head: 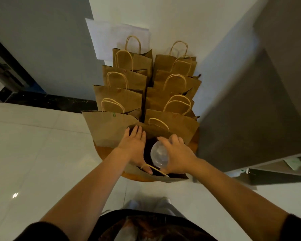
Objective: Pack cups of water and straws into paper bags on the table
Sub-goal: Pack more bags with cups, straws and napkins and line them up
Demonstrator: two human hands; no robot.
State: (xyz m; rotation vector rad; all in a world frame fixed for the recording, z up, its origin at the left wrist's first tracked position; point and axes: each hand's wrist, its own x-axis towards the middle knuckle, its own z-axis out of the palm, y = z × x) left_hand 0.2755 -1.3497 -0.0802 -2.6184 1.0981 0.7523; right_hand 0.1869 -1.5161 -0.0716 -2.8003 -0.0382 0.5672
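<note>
A clear plastic cup with a domed lid (159, 156) sits in the mouth of the nearest brown paper bag (156, 176). My right hand (176, 153) grips the cup from the right side, fingers curled over its top. A thin pale straw (159, 170) lies along the bag's near edge under that hand. My left hand (135, 145) lies across the bag's opening with fingers straight, its thumb at the near edge by the bag's handle. Whether water is in the cup cannot be seen.
Two rows of several upright brown paper bags (122, 100) with twine handles stand behind, on a round wooden table (104, 152). A white sheet (111, 37) hangs on the wall behind. A grey cabinet (250, 110) stands close at the right. White tiled floor lies at the left.
</note>
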